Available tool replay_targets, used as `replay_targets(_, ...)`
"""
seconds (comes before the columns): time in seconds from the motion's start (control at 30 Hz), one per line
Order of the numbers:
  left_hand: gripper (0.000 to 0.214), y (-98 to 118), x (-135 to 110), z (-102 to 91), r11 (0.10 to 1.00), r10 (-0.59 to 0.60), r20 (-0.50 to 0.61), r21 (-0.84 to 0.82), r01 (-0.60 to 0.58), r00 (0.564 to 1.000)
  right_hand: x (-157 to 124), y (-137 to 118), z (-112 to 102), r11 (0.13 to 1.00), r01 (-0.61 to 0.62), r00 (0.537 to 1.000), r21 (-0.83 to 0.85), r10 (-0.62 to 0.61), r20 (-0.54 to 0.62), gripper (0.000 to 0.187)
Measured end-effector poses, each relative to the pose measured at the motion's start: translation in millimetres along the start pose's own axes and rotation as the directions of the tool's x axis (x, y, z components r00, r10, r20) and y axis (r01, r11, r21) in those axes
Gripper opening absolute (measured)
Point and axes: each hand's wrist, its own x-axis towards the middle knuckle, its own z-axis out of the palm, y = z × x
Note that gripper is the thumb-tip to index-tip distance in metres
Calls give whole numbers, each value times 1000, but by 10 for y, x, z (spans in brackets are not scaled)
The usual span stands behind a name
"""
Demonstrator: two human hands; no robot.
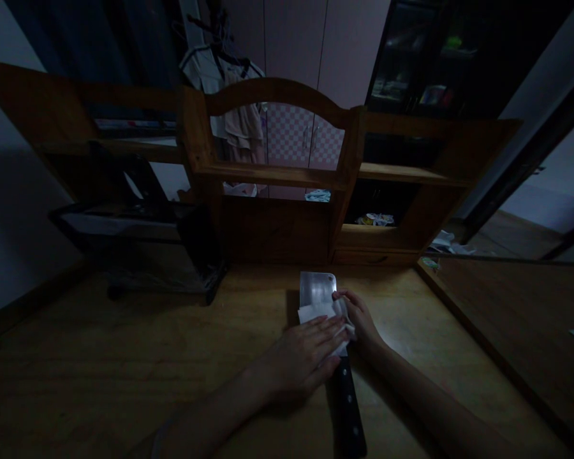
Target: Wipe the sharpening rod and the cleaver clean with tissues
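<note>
black handle (350,401) nearest the lens, pointing back at the person; it belongs to a cleaver (318,290) lying flat on the wooden desk (172,344), steel blade aimed away toward the shelf unit (277,175); left hand (301,357) lies palm down, fingers straight and spread, pressing a white tissue (313,312) onto the blade; right hand (358,315) sits at the blade's right side, fingers curled and pinching the tissue's edge there; i'd judge the cleaver heavy, stiff and slick on its steel, safest taken by the handle, since which edge is sharp can't be told in this dim light; the tissue looks light, soft, easy to tear; count: one cleaver, one tissue, two hands.
</note>
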Motion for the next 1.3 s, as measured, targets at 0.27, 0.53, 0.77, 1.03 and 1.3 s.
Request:
replay_targets(0.27, 52, -90, -16, -44, 994, -106, -38, 8, 106, 994, 9, 26, 46, 995, -36, 999, 93, 36, 5, 20)
replay_targets(0.53, 55, -287, -51, 31, 940, -303, -178, 106, 325, 936, 17, 37, 59, 986, -91, 996, 141, 89, 24, 20)
replay_targets(0.77, 70, -172, -11, -51, 964, -207, -246, 111, 240, 947, -12, -23, 99, 983, -87, 996, 164, 86, 13, 18)
replay_targets(1.03, 69, -19, 10, -67, 988, 153, 0, 8, -153, 988, 53, -53, 45, 991, -70, 994, 111, 78, -70, 21)
replay_targets(1.3, 55, -118, -22, -35, 992, 106, -4, 74, -106, 994, 19, -40, 73, 984, -106, 993, 147, 112, -37, 23)
